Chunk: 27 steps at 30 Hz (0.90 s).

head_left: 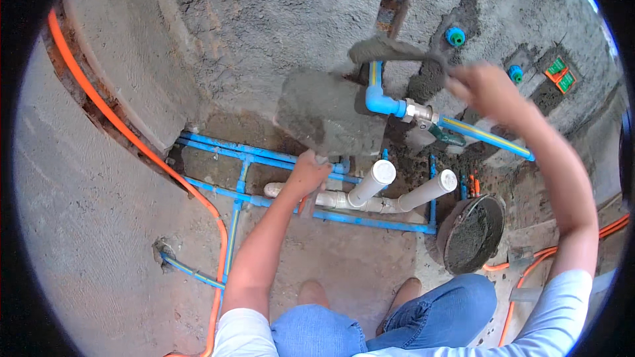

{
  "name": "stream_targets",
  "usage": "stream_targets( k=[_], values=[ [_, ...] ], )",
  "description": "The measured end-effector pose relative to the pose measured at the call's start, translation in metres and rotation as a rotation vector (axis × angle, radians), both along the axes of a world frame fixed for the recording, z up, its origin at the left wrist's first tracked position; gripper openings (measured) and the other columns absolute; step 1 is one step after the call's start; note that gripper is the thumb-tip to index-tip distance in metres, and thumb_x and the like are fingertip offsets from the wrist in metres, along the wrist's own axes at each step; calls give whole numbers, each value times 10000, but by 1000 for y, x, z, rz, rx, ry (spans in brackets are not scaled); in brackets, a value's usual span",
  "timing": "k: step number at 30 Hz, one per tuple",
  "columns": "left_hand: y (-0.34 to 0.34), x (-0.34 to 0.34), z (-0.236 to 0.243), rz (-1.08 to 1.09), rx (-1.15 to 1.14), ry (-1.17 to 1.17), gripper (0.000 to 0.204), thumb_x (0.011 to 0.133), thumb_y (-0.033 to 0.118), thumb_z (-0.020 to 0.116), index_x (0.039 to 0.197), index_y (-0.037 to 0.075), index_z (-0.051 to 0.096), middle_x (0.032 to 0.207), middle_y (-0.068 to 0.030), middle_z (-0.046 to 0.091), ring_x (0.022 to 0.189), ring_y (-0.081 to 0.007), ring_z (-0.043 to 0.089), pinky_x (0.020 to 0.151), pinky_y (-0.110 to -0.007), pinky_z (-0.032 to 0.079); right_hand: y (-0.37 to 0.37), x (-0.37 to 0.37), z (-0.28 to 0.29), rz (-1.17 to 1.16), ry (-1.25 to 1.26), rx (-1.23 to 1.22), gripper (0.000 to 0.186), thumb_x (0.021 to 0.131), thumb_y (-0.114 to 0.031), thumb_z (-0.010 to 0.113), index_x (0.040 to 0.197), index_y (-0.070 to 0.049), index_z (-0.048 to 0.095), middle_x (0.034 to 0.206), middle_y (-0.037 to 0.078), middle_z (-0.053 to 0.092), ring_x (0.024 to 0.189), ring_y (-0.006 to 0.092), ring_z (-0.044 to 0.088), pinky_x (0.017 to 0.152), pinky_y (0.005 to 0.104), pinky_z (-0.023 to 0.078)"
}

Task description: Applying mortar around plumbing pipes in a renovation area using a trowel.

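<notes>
My left hand (309, 173) is closed on a mortar-covered hawk (331, 112), a flat grey board held out towards the wall. My right hand (488, 92) grips a trowel (390, 50), its blade coated in wet mortar. That blade lies level against or just in front of the wall, over the upper end of a blue pipe elbow (382, 100); whether it touches the wall I cannot tell. Below it, a metal valve (419, 114) joins the elbow to a blue pipe (486, 136) with a yellow stripe.
Two white capped pipes (372, 184) stand up near the floor. Blue pipes (370, 223) run along the wall's foot. A bucket of mortar (471, 235) sits at my right. Orange conduit (132, 135) bends down the left wall. Blue-green fittings (455, 37) and an orange-green box (560, 75) are set in the wall.
</notes>
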<state>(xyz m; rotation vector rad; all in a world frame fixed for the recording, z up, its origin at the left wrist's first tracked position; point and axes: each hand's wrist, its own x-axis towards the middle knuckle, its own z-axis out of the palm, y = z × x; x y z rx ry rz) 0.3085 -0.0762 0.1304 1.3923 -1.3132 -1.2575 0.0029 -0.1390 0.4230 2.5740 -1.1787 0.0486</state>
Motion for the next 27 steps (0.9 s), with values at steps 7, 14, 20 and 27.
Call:
stream_targets(
  k=[7, 14, 20, 27],
  values=[
    [-30, -66, 8, 4, 49, 295, 161, 791, 77, 623, 869, -22, 523, 666, -89, 570, 508, -174, 569, 437, -340, 471, -83, 0, -2, -410, -256, 522, 388, 900, -366, 531, 815, 8, 591, 555, 66, 499, 469, 158, 512, 448, 342, 414],
    [-30, -68, 6, 6, 16, 265, 111, 804, 87, 610, 791, 9, 533, 610, -74, 553, 450, -168, 541, 419, -316, 447, -35, -8, -61, -536, -853, 623, 423, 911, -376, 530, 719, -2, 572, 577, 61, 529, 467, 152, 495, 433, 332, 389],
    [-34, -65, 4, 18, 73, 254, 144, 798, 93, 625, 821, -4, 522, 631, -82, 564, 469, -167, 553, 421, -312, 451, 18, -21, -54, -479, -696, 168, 379, 912, -359, 539, 864, 9, 617, 718, 244, 594, 691, 396, 607, 637, 436, 463],
    [-27, -43, -17, 3, 139, 254, 197, 783, 105, 675, 861, 25, 514, 670, -76, 571, 510, -163, 543, 440, -303, 457, 101, -7, -88, -115, -591, -31, 240, 848, -205, 628, 990, -12, 616, 797, 200, 587, 708, 391, 593, 626, 441, 480]
  ],
)
